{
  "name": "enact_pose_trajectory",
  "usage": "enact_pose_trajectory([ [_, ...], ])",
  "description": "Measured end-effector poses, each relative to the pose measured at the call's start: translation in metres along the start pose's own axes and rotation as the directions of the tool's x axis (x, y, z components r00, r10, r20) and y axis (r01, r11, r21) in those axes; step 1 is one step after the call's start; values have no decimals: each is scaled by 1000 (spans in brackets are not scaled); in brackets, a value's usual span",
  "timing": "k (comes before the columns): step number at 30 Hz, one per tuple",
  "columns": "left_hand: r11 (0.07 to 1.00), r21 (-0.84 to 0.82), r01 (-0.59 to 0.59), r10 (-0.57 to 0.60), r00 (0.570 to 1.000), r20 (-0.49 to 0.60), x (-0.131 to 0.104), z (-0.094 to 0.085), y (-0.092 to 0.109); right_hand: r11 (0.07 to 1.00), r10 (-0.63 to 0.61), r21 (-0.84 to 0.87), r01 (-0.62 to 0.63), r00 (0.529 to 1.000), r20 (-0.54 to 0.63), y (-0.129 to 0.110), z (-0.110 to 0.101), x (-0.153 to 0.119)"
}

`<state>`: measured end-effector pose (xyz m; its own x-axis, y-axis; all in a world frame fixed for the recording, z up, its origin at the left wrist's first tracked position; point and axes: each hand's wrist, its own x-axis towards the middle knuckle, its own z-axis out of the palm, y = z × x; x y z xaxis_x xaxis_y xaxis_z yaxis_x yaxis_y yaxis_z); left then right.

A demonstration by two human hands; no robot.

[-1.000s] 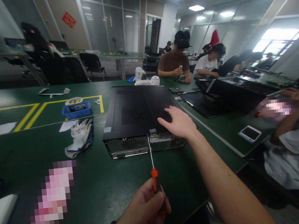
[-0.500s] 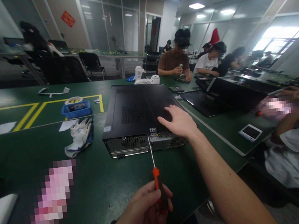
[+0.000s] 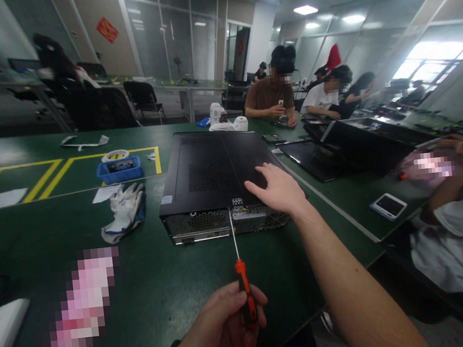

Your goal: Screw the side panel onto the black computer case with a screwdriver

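Observation:
A black computer case [image 3: 210, 167] lies flat on the green table [image 3: 180, 311], its metal rear panel turned toward me. My left hand [image 3: 224, 318] is closed around the orange and black handle of a screwdriver [image 3: 245, 291]. The thin shaft runs forward, and its tip meets the top edge of the rear panel near the middle; the screw there is too small to make out. My right hand [image 3: 276, 187] rests with fingers spread on the right part of the case's top cover.
Left of the case lie work gloves [image 3: 124, 209], a blue tray [image 3: 119, 171] with small parts, and a roll of tape [image 3: 115, 155]. On the right are a dark flat panel [image 3: 307, 160], a phone-like device [image 3: 389, 206] and a seated co-worker [image 3: 460, 226].
The screwdriver handle has turned within my left hand, showing a different side of its orange and black grip. My right hand and the case stay in place.

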<state>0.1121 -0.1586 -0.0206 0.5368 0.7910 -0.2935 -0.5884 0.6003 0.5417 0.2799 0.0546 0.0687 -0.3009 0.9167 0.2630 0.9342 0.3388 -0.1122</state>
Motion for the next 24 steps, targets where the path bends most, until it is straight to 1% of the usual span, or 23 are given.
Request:
enact_pose_trajectory([
  [4,1000,-15,10,-10,1000,15,-1,-1,-1,1000,-2,9,2,1000,0,1,1,0],
  [8,999,41,-32,32,999,13,2,1,-3,1000,-4,14,4,1000,-4,2,3,0],
  [13,994,82,-70,67,997,41,4,0,-4,1000,-5,15,5,1000,-7,2,3,0],
  [18,998,44,-42,42,999,3,2,0,-2,1000,-7,9,7,1000,-4,1,2,0],
  [24,1000,-30,6,-6,1000,0,-2,-1,0,1000,-16,9,16,1000,-19,2,5,1],
])
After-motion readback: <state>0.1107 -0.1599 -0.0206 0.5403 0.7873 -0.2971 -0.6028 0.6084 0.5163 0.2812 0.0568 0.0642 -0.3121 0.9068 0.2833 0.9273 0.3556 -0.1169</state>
